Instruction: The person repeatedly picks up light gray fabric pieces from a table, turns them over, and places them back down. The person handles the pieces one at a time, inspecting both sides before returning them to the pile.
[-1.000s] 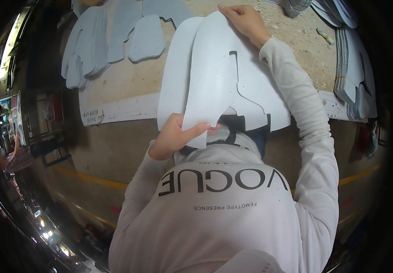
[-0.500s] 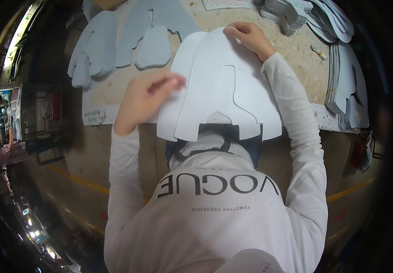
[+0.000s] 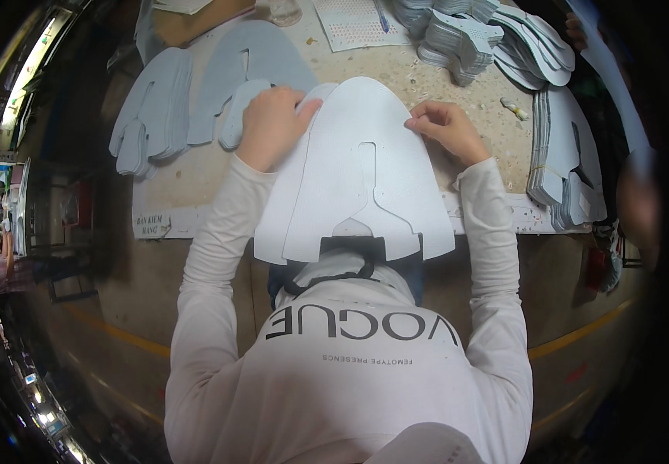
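Overlapping white shoe-upper pieces (image 3: 396, 174), arched with a central slot, lie in front of me over the table's near edge. At the right edge of the top piece, my right hand (image 3: 450, 131) pinches the rim between thumb and fingers. My left hand (image 3: 272, 127) is closed at the upper left edge of the piece beneath (image 3: 292, 189), its thumb along that edge and its fingertips partly hidden. The lower ends of the pieces stick out toward my body.
Stacks of grey cut pieces stand at left (image 3: 152, 108) and right (image 3: 555, 155). A larger grey piece (image 3: 261, 50) lies behind my left hand. More stacks (image 3: 458, 46), a printed sheet with a pen (image 3: 357, 23) and a clear cup (image 3: 285, 11) are farther back. Someone's blurred arm (image 3: 621, 93) shows at right.
My left hand has moved right onto the edge of the white pieces. My right hand has slid from the top piece's tip down its right edge. A blurred arm has appeared at far right.
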`<state>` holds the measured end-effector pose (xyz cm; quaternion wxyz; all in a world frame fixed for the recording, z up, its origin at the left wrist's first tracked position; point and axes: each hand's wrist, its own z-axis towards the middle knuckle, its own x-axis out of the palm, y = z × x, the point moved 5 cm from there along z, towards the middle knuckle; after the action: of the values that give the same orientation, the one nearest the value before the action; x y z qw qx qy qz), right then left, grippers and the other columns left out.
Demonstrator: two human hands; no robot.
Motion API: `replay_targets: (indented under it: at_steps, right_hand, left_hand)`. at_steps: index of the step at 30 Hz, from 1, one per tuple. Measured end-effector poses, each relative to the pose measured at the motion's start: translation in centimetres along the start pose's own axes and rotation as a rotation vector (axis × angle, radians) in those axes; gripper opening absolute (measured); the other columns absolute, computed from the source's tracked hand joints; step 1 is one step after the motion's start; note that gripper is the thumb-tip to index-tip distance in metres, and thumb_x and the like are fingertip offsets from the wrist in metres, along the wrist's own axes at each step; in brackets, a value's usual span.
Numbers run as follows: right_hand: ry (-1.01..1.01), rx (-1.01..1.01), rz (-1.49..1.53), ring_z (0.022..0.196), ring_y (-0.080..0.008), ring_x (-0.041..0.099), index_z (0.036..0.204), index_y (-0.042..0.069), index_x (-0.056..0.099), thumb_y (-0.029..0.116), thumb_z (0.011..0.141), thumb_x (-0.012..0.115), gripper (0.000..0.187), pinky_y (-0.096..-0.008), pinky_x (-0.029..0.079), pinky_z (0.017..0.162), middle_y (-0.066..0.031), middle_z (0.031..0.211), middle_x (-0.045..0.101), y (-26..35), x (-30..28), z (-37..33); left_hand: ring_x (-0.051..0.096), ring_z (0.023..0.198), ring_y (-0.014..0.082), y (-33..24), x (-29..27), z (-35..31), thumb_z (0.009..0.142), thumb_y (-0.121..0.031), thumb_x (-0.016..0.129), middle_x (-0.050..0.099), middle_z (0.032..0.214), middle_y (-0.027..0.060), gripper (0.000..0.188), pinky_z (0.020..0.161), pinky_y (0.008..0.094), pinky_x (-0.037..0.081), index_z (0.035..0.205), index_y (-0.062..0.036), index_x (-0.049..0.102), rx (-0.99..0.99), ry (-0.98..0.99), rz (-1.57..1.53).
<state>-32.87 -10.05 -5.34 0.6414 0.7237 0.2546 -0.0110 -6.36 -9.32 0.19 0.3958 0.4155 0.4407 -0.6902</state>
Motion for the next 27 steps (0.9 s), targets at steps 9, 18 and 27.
replay_targets:
  at_steps: [9,18,27]
  right_hand:
    - [-0.118,-0.107,0.063,0.069,-0.0066,0.056,0.099,0.006,0.068,0.022,0.085,0.068,0.021,-0.0209,0.043,0.061,0.0010,0.081,0.065,1.1,-1.3,0.1]
    - [-0.168,-0.144,-0.112,0.079,-0.0068,0.060,0.104,0.005,0.067,0.022,0.090,0.061,0.023,-0.0208,0.048,0.070,-0.0017,0.083,0.066,5.6,-1.9,2.0]
    - [-0.041,-0.127,0.247,0.091,-0.0131,0.062,0.120,0.002,0.061,0.029,0.091,0.060,0.039,-0.0267,0.047,0.080,-0.0061,0.102,0.067,2.8,0.8,3.7]
  left_hand:
    - [0.054,0.052,0.0193,-5.4,-13.5,-0.8,0.082,-0.023,0.068,0.055,0.064,0.0047,0.020,0.051,0.0269,0.042,0.079,-0.0026,0.067,0.297,-0.706,-0.016]
    - [0.059,0.061,0.0100,-10.1,-19.0,-5.1,0.089,-0.008,0.061,0.066,0.077,0.0084,0.016,0.058,0.0183,0.043,0.097,0.0053,0.065,0.564,-0.843,-0.576]
    - [0.057,0.066,0.0069,-7.9,-7.1,0.0,0.090,-0.019,0.062,0.066,0.076,0.0034,0.025,0.059,0.0208,0.044,0.098,0.0039,0.067,0.122,-0.055,-0.914]
